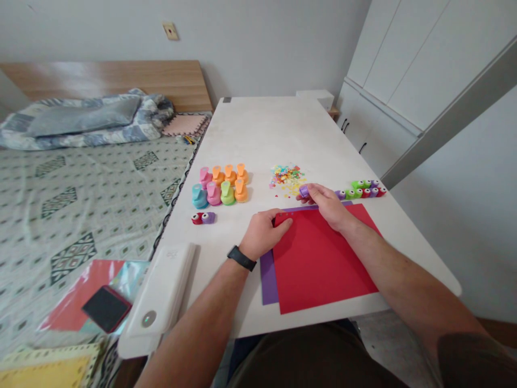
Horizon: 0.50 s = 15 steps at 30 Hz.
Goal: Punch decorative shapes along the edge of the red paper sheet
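the left hand [266, 235] pinches the red sheet [323, 264] at its far left corner, with the thumb on top and the other fingers mostly hidden, so i cannot tell exactly how they support it from below; the right hand [326, 203] holds a small purple punch [304, 191] between thumb and fingers, just beyond the far edge of this sheet and near the pile of paper confetti [287, 177]; whether the punch touches the paper, i cannot tell; the red sheet lies on the near part of the white table [258, 129], over a purple sheet [269, 280] which shows at the left and along the far edge; near the left thumb are small marks in the red paper, which look like punched holes; to work well here, in my judgement, the left hand should keep the corner flat and a little lifted, so that only the red layer enters the slot of the punch; the right hand should bring the punch square to the edge, push the paper fully inside, and press evenly with the thumb; the left fingertips should stay well apart from the slot; a tilted punch could tear or bend the edge, and a loose corner could slip.
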Each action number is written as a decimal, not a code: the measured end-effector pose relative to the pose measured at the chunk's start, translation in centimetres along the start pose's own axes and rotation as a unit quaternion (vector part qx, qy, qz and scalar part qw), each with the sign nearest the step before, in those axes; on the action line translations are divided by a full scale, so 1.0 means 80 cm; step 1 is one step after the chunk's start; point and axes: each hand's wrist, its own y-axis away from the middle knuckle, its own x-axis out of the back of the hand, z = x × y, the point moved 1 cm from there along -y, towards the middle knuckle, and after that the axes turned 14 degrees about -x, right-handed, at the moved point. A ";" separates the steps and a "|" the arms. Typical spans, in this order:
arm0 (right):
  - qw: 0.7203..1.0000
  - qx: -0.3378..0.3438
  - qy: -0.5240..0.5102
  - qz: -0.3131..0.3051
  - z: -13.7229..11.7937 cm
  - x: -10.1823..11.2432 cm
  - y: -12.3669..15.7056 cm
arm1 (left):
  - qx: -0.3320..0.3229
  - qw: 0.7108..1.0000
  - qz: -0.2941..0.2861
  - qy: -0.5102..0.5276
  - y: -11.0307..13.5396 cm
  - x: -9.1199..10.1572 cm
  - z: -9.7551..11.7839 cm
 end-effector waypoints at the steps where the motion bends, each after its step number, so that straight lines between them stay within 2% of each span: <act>1: 1.000 -0.003 -0.001 0.002 0.001 0.000 -0.001 | -0.004 1.000 0.000 -0.003 0.000 0.000 0.000; 7: 0.999 -0.020 -0.026 0.005 0.007 0.002 -0.005 | -0.020 1.000 -0.006 -0.019 0.002 -0.001 0.000; 15: 0.999 0.012 0.032 0.034 0.008 0.000 -0.007 | -0.024 0.999 -0.018 -0.039 0.003 -0.003 0.004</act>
